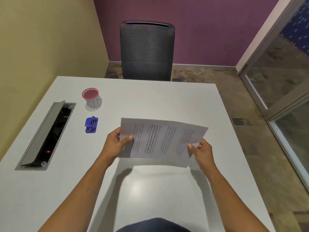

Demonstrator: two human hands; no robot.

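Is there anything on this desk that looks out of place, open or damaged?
One thing: the grey metal cable hatch set in the white table at its left side stands open, lid tipped up, showing a dark cavity with a small red light. The printed white paper sheet looks undamaged.

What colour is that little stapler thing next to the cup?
Blue. The small plastic stapler-like tool on the white table shows best in the head view.

White printed paper (160,141); blue, perhaps stapler (91,124)
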